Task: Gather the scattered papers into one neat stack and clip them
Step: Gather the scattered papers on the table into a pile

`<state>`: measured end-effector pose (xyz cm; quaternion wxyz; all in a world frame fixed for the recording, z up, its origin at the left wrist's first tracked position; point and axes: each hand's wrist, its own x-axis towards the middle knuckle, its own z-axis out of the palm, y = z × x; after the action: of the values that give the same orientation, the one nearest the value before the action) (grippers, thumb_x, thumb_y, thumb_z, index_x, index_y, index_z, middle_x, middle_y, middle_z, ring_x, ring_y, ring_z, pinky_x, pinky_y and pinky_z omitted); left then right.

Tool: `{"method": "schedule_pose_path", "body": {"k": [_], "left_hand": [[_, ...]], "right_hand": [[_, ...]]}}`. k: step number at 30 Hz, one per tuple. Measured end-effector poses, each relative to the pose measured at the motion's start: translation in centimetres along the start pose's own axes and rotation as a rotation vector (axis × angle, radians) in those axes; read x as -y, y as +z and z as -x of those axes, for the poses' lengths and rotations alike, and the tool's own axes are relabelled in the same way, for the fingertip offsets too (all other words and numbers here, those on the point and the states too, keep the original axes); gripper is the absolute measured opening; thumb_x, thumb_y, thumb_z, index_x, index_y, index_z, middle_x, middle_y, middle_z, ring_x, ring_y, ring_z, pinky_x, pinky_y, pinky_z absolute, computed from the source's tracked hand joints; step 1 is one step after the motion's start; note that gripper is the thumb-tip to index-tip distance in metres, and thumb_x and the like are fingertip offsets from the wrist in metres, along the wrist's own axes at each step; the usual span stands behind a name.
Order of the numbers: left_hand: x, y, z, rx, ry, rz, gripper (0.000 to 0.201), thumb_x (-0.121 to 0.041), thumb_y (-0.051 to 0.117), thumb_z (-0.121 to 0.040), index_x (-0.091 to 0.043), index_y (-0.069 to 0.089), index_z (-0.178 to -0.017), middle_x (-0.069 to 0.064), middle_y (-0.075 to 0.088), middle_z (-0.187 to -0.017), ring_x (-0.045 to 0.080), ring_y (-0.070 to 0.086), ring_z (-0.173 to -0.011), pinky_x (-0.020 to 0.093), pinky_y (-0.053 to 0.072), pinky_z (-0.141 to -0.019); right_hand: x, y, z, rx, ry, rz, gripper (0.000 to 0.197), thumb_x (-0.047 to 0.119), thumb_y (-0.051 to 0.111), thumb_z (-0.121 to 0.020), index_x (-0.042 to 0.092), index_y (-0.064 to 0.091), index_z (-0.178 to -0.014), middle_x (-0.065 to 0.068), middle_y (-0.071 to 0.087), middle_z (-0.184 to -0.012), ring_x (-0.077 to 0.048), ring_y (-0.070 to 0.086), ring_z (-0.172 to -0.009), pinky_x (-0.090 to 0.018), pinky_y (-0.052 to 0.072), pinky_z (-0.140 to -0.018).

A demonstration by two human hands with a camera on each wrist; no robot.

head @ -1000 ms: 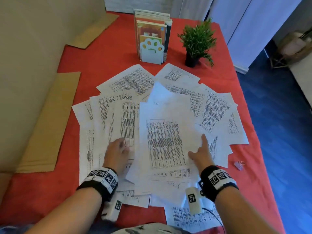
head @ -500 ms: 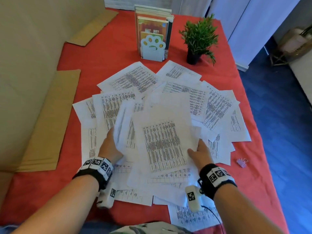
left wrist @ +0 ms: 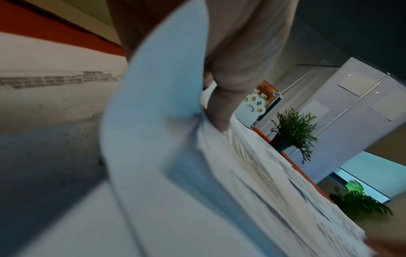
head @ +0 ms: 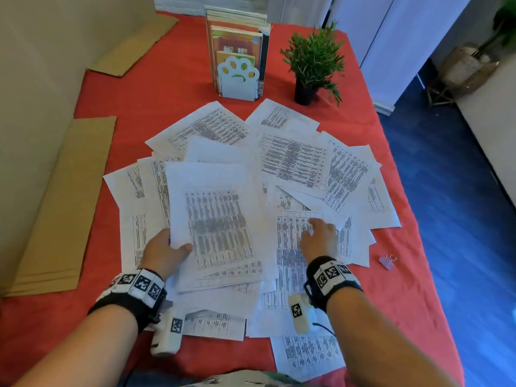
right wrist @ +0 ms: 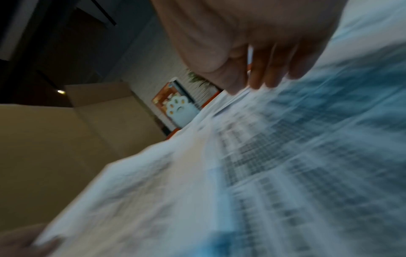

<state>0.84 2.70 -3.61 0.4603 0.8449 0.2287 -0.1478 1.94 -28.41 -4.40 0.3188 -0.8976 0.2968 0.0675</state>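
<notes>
Many printed white papers [head: 296, 160] lie fanned out over the red tablecloth [head: 167, 107]. My left hand [head: 164, 251] grips a small bundle of sheets [head: 215, 219] at its left edge, thumb on top; the left wrist view shows the bundle [left wrist: 158, 121] curving past my fingers [left wrist: 222, 107]. My right hand [head: 318, 237] lies with straight fingers on a sheet [head: 290, 247] to the right of the bundle; in the right wrist view its fingers [right wrist: 270, 69] touch the blurred paper [right wrist: 263, 156]. A small lilac binder clip [head: 387, 261] sits on the cloth right of the papers.
A paw-shaped bookend with books [head: 238, 76] and a small potted plant [head: 312, 62] stand at the back. Cardboard sheets [head: 64, 205] lie along the left wall. The table's right edge drops to a blue floor [head: 460, 219].
My left hand has taken hold of the middle bundle and shifted it left. My right hand let go of the bundle's right edge and moved right onto another sheet.
</notes>
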Motion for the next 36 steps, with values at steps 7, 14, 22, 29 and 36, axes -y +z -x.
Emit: {"method": "schedule_pose_path", "body": {"k": [7,14,22,29,36], "left_hand": [[0.9,-0.7,-1.4,-0.219,-0.097,-0.118,0.040,-0.028,0.065,-0.080,0.005,0.061,-0.102,0.021,0.052,-0.123,0.042,0.053,-0.111,0.047,0.047,-0.095],[-0.2,0.0,-1.6,-0.316,-0.060,-0.201,0.038,-0.023,0.065,-0.079,0.005,0.067,-0.103,0.017,0.041,-0.143,0.036,0.043,-0.126,0.040,0.036,-0.108],[0.3,0.7,-1.7,-0.292,-0.104,-0.192,0.045,-0.016,0.065,-0.076,0.019,0.052,-0.100,0.036,0.053,-0.115,0.052,0.054,-0.103,0.055,0.046,-0.091],[0.2,1.3,-1.2,-0.371,-0.046,-0.124,0.036,-0.006,0.068,-0.071,-0.008,0.037,-0.054,0.034,0.049,-0.093,0.026,0.040,-0.062,0.049,0.050,-0.079],[0.8,1.5,-0.9,-0.283,-0.064,-0.108,0.023,-0.014,0.061,-0.082,0.006,0.050,-0.074,0.011,0.046,-0.063,0.022,0.041,-0.056,0.029,0.033,-0.053]], "right_hand": [[-4.0,-0.5,-1.5,0.028,0.193,0.154,0.041,0.014,0.054,-0.082,0.016,0.053,-0.123,-0.012,0.060,-0.115,-0.034,0.057,-0.107,-0.048,0.050,-0.094],[-2.0,-2.8,-4.2,-0.206,-0.272,-0.030,0.047,0.008,0.056,-0.086,0.021,0.039,-0.044,-0.011,0.047,-0.055,-0.024,0.047,-0.048,-0.032,0.041,-0.049],[2.0,-4.2,-10.2,-0.155,-0.057,-0.185,0.021,0.018,0.047,-0.095,0.013,0.061,-0.079,-0.009,0.058,-0.068,-0.027,0.053,-0.061,-0.026,0.040,-0.053],[3.1,-3.0,-13.4,-0.007,-0.002,-0.183,0.020,0.006,0.049,-0.089,0.003,0.062,-0.075,-0.008,0.051,-0.062,-0.020,0.043,-0.052,-0.022,0.033,-0.047],[3.4,-3.1,-12.6,-0.059,0.018,-0.200,0.037,0.005,0.046,-0.090,0.014,0.041,-0.054,-0.001,0.041,-0.052,-0.018,0.037,-0.047,-0.019,0.029,-0.046]]}}
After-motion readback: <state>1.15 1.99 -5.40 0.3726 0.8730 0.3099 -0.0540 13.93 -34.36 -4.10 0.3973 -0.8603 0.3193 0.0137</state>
